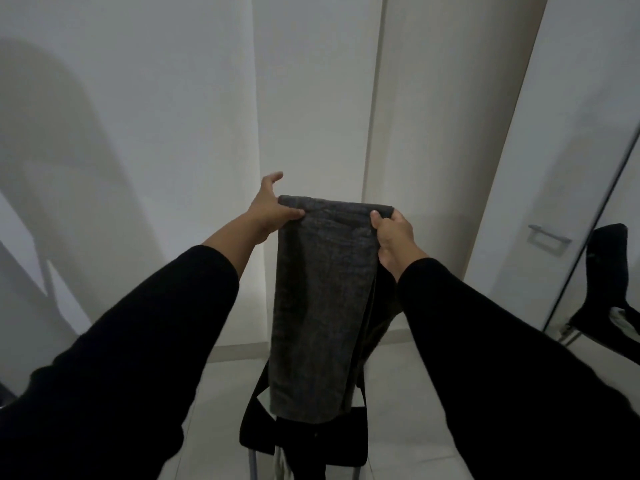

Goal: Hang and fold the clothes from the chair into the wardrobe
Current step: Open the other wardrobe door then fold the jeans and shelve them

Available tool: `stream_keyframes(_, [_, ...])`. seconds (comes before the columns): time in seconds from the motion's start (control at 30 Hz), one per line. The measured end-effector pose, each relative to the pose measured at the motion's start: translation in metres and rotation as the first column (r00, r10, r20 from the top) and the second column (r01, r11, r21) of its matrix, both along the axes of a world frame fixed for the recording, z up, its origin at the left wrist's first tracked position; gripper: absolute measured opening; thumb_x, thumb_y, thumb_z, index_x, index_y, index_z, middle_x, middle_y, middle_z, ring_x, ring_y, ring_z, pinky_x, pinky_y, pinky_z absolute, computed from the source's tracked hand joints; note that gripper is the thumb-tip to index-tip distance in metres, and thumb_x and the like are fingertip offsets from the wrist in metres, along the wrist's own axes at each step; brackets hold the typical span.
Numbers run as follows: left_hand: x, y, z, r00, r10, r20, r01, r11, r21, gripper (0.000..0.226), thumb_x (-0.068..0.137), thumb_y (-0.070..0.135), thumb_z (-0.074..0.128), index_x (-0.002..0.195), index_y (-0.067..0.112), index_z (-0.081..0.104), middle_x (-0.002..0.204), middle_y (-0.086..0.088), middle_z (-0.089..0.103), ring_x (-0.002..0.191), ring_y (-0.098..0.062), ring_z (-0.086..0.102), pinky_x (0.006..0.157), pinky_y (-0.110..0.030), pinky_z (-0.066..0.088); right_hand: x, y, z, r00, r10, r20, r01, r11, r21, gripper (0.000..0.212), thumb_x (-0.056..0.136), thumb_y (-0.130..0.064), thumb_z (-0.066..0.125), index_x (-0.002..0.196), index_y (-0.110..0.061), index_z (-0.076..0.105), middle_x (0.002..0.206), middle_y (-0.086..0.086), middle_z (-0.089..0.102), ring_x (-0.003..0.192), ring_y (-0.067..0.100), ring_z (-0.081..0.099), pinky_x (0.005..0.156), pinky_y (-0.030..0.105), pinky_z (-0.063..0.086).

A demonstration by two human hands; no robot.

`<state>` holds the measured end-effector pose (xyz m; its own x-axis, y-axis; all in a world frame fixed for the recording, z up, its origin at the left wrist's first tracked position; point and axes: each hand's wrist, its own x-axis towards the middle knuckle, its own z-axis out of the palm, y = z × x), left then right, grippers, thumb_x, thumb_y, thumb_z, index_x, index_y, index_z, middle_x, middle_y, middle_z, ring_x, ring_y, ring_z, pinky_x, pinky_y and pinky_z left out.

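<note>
Black-sleeved forearms fill the lower corners and reach forward to a pair of dark grey denim trousers [322, 299], held up in the air by their top edge. At one upper corner, the person's left hand [273, 211] pinches the cloth under the thumb, the index finger standing free above. At the other corner the right hand [393, 233] has thumb and curled fingers closed round the fabric. The trousers hang straight down as a long, doubled panel, their lower end just in front of a black-backed chair [353, 441] on which more dark clothing is draped. Behind stand tall white wardrobe doors [433, 116], one with a small metal handle [547, 237], and a mirror panel [620, 254] at the far right.

Judging by this, the fold is in hand. To do it well, both corners should be kept level and taut so the legs lie edge on edge, then the lower end brought up evenly before the door is opened.
</note>
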<state>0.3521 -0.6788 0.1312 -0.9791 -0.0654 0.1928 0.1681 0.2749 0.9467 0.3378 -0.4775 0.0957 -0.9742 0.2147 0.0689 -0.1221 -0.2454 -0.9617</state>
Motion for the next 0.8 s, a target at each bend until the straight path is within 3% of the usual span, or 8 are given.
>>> stream_keyframes(0.1, [0.004, 0.004, -0.012, 0.982, 0.113, -0.148, -0.137, 0.977, -0.161, 0.065, 0.083, 0.013, 0.071, 0.137, 0.024, 0.036, 0.130, -0.013, 0.052, 0.117, -0.027, 0.053, 0.097, -0.037, 0.047, 0.005, 0.004, -0.001, 0.998, -0.060, -0.020, 0.063, 0.972, 0.227, 0.022, 0.095, -0.011, 0.053, 0.117, -0.008, 0.057, 0.114, 0.010, 0.062, 0.104, 0.025, 0.061, 0.094, 0.040, 0.052])
stream_keyframes(0.23, [0.007, 0.008, -0.021, 0.943, 0.197, -0.267, -0.273, 0.918, -0.288, 0.044, 0.081, 0.019, 0.073, 0.121, 0.017, 0.054, 0.112, -0.010, 0.061, 0.096, -0.018, 0.056, 0.077, -0.021, 0.045, 0.007, 0.010, -0.004, 0.983, -0.178, -0.048, 0.181, 0.872, 0.456, 0.021, 0.094, -0.017, 0.056, 0.111, -0.007, 0.061, 0.109, 0.008, 0.063, 0.102, 0.024, 0.061, 0.093, 0.039, 0.052])
stream_keyframes(0.33, [0.006, 0.011, -0.022, 0.938, 0.196, -0.284, -0.283, 0.908, -0.308, 0.039, 0.079, 0.022, 0.075, 0.113, 0.014, 0.059, 0.113, -0.007, 0.061, 0.093, -0.014, 0.055, 0.081, -0.022, 0.046, 0.007, 0.010, -0.007, 0.943, -0.329, -0.056, 0.298, 0.756, 0.583, 0.029, 0.092, -0.027, 0.058, 0.110, -0.006, 0.063, 0.119, 0.009, 0.054, 0.113, 0.025, 0.051, 0.098, 0.040, 0.047])
stream_keyframes(0.43, [0.006, 0.011, -0.022, 0.950, 0.218, -0.225, -0.269, 0.936, -0.227, 0.041, 0.078, 0.027, 0.076, 0.114, 0.015, 0.060, 0.116, -0.007, 0.061, 0.094, -0.014, 0.055, 0.088, -0.031, 0.051, 0.013, 0.011, -0.006, 0.904, -0.423, -0.054, 0.337, 0.631, 0.698, 0.033, 0.091, -0.036, 0.058, 0.110, -0.010, 0.064, 0.128, 0.008, 0.041, 0.120, 0.026, 0.038, 0.102, 0.043, 0.041])
stream_keyframes(0.53, [0.004, 0.003, -0.022, 0.983, 0.150, -0.108, -0.166, 0.972, -0.166, 0.046, 0.078, 0.026, 0.076, 0.119, 0.016, 0.059, 0.121, -0.007, 0.059, 0.103, -0.019, 0.056, 0.088, -0.033, 0.050, 0.012, 0.010, -0.009, 0.929, -0.368, -0.043, 0.318, 0.733, 0.601, 0.030, 0.092, -0.031, 0.058, 0.107, -0.006, 0.066, 0.113, 0.009, 0.060, 0.109, 0.027, 0.056, 0.094, 0.041, 0.049])
stream_keyframes(0.63, [0.004, -0.005, -0.026, 0.999, 0.025, -0.035, -0.034, 0.957, -0.288, 0.053, 0.079, 0.018, 0.075, 0.127, 0.014, 0.056, 0.126, -0.010, 0.058, 0.114, -0.025, 0.055, 0.088, -0.030, 0.047, 0.013, 0.007, -0.014, 0.938, -0.346, 0.014, 0.281, 0.782, 0.556, 0.033, 0.094, -0.028, 0.056, 0.114, -0.002, 0.062, 0.111, 0.012, 0.064, 0.103, 0.028, 0.061, 0.089, 0.034, 0.051])
stream_keyframes(0.73, [0.002, -0.008, -0.034, 0.991, 0.056, -0.122, -0.110, 0.854, -0.508, 0.044, 0.081, 0.023, 0.074, 0.121, 0.012, 0.061, 0.121, -0.007, 0.061, 0.110, -0.023, 0.057, 0.086, -0.027, 0.045, 0.010, 0.001, -0.022, 0.943, -0.331, 0.035, 0.253, 0.780, 0.572, 0.035, 0.095, -0.027, 0.054, 0.118, 0.000, 0.059, 0.117, 0.013, 0.061, 0.106, 0.028, 0.059, 0.089, 0.033, 0.049])
stream_keyframes(0.8, [-0.004, -0.009, -0.041, 0.979, 0.113, -0.168, -0.189, 0.806, -0.560, 0.036, 0.083, 0.031, 0.070, 0.113, 0.012, 0.065, 0.112, -0.005, 0.064, 0.104, -0.020, 0.057, 0.084, -0.026, 0.043, 0.003, -0.004, -0.029, 0.951, -0.306, 0.045, 0.223, 0.778, 0.587, 0.034, 0.095, -0.026, 0.054, 0.116, 0.001, 0.059, 0.116, 0.014, 0.062, 0.104, 0.028, 0.059, 0.087, 0.032, 0.049])
